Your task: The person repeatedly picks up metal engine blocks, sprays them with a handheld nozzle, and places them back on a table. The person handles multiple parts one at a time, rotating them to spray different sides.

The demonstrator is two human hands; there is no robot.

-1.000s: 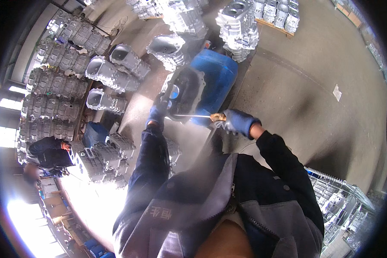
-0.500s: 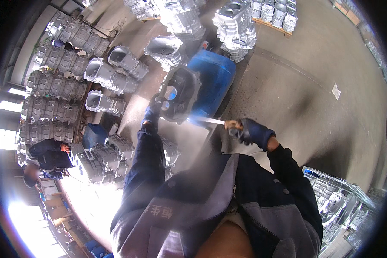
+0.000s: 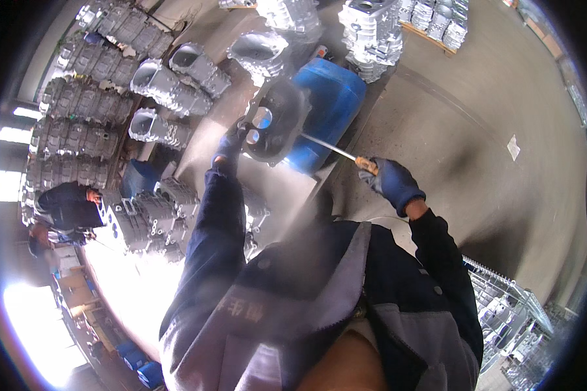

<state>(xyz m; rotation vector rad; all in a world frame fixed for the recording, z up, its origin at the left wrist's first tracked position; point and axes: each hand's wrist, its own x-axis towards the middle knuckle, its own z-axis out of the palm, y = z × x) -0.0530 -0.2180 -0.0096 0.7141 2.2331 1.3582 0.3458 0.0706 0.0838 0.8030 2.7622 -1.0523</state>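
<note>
My left hand (image 3: pixel 230 139), in a dark blue glove, is closed on the left edge of a gearbox housing (image 3: pixel 287 114). The housing is a dark grey metal casting with a flanged rim and two round holes, tilted up above the workbench. In my gloved right hand (image 3: pixel 398 182) is a file (image 3: pixel 329 146), held by its wooden handle. Its long thin metal shaft points up and left, and its tip meets the housing's right rim. Right behind the housing lies a blue plastic drum (image 3: pixel 336 91).
Silvery gearbox castings (image 3: pixel 166 85) stand left and beyond, with stacked castings (image 3: pixel 78 107) farther left. Another person (image 3: pixel 65 208) works at the left beside a casting (image 3: pixel 134 225). At lower right stands a wire cage (image 3: pixel 509 306) of metal parts. A paper scrap (image 3: pixel 513 148) lies on the floor.
The file has moved from the housing's lower edge up to its right rim, and its blur is gone. My right hand has shifted slightly up and right. The whole view has tilted a little.
</note>
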